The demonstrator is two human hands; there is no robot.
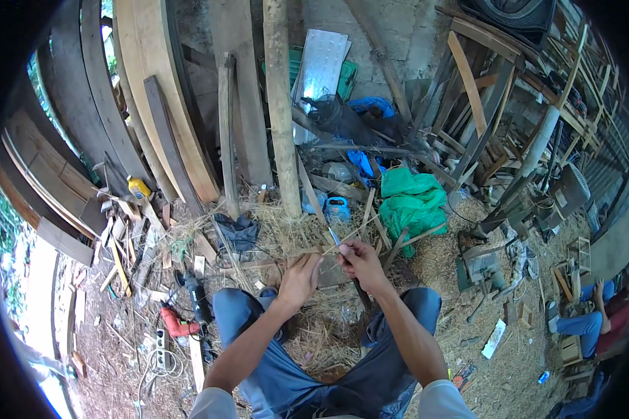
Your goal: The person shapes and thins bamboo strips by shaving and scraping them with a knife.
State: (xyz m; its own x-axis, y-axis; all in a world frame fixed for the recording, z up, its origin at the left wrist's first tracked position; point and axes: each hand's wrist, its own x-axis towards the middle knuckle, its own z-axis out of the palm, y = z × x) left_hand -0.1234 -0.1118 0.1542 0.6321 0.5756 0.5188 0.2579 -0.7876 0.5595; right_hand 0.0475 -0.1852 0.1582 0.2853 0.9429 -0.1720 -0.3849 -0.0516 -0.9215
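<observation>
I sit with my knees apart in blue trousers over a floor of straw and shavings. My left hand (300, 278) grips a thin strip of pale wood or straw (302, 251) that runs across between my hands. My right hand (360, 262) is closed on a knife with a narrow blade (334, 237), its tip pointing up and left and meeting the strip. Both hands are close together, just above my knees.
A wooden post (279, 105) rises ahead, with planks (154, 91) leaning at the left. A green cloth (412, 199) lies at the right, a red power drill (177, 325) and power strip at the lower left. Another person (601, 318) sits at the far right.
</observation>
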